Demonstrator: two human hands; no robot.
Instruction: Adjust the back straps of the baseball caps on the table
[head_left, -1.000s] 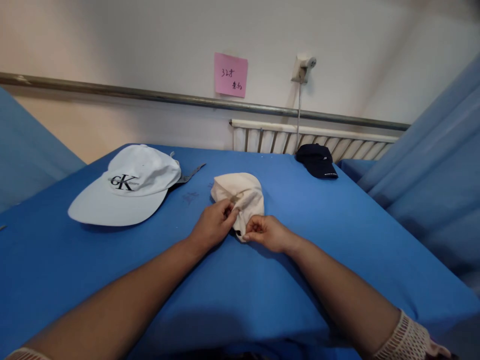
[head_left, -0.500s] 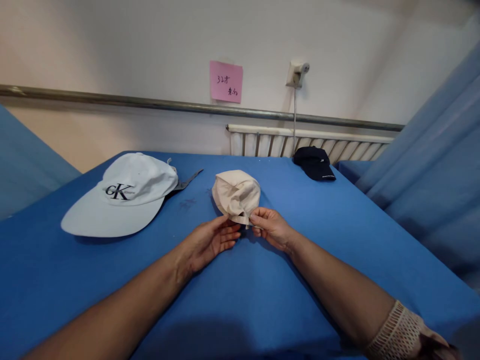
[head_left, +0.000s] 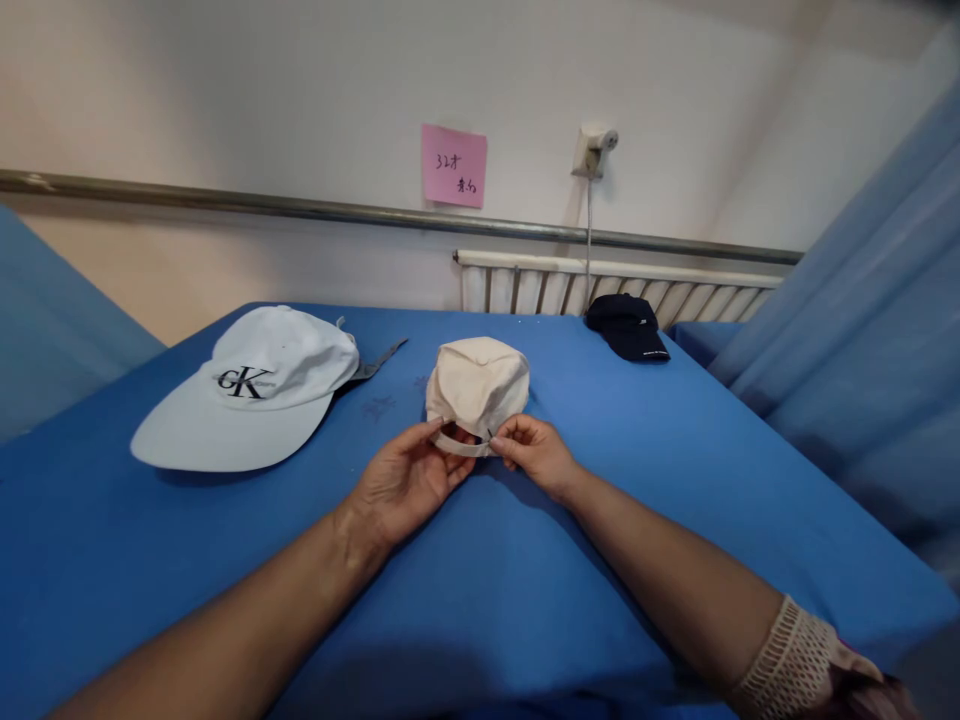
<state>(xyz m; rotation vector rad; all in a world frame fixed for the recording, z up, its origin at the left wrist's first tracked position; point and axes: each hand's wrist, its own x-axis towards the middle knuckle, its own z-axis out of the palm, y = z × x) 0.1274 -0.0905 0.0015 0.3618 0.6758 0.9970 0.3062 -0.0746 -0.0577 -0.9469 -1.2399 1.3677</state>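
A beige cap (head_left: 480, 380) rests on the blue-covered surface, with its back strap and the gap above it facing me. My left hand (head_left: 412, 480) grips the left end of the strap between thumb and fingers, some fingertips showing behind the gap. The strap's right end is pinched by my right hand (head_left: 536, 455). To the left lies a white cap (head_left: 255, 375) with black lettering and a dark strap at its back. A black cap (head_left: 628, 325) sits at the far right of the surface.
The blue cover (head_left: 465, 600) spreads beneath everything. Behind it are a white radiator (head_left: 525, 290), a metal rail (head_left: 337, 210), a pink note (head_left: 454, 165) and a wall socket (head_left: 592, 152) with a cable. Blue curtains (head_left: 862, 330) hang at both sides.
The beige cap's crown has filled out, and the strap has spread into a wider curve with a clearer gap above it. My left hand has shifted slightly left along with it.
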